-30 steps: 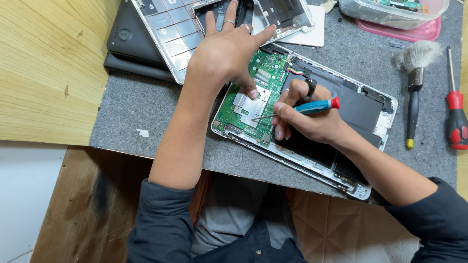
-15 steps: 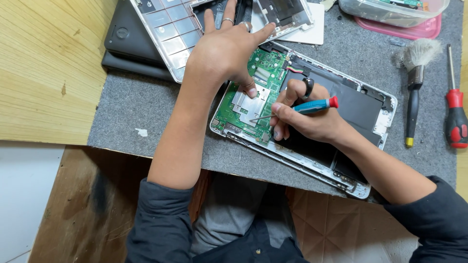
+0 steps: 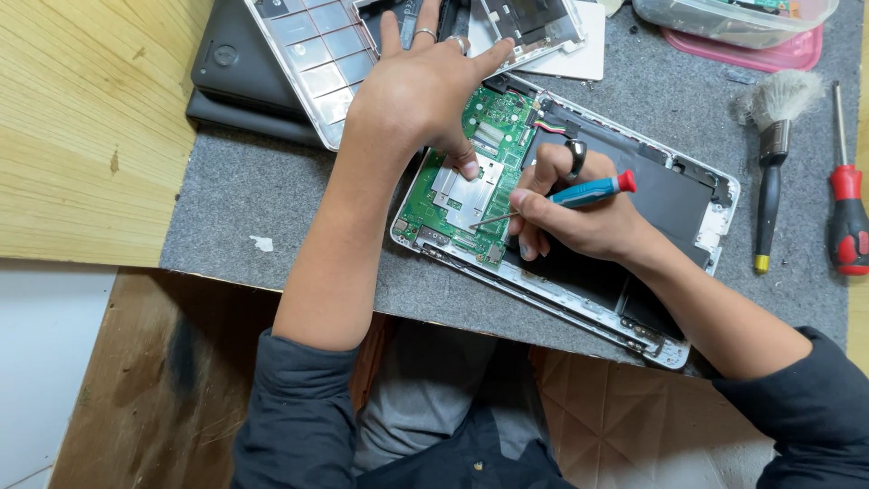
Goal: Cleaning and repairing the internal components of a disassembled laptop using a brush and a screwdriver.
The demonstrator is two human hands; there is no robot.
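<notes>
An opened silver laptop base (image 3: 715,213) lies on a grey felt mat, its green circuit board (image 3: 444,213) and black battery (image 3: 665,195) exposed. My left hand (image 3: 421,91) rests spread over the board's upper part, thumb pressing a silver metal shield (image 3: 466,186). My right hand (image 3: 575,217) grips a small blue screwdriver with a red cap (image 3: 588,191); its thin tip touches the board just right of the shield.
A silver keyboard frame (image 3: 317,63) and a black laptop (image 3: 231,77) lie at the upper left. At the right are a brush (image 3: 769,136) and a red-handled screwdriver (image 3: 848,213). A clear plastic box (image 3: 724,16) on a pink lid sits top right.
The view has shifted slightly. Both hands stay on the board, with the screwdriver tip at about the same spot.
</notes>
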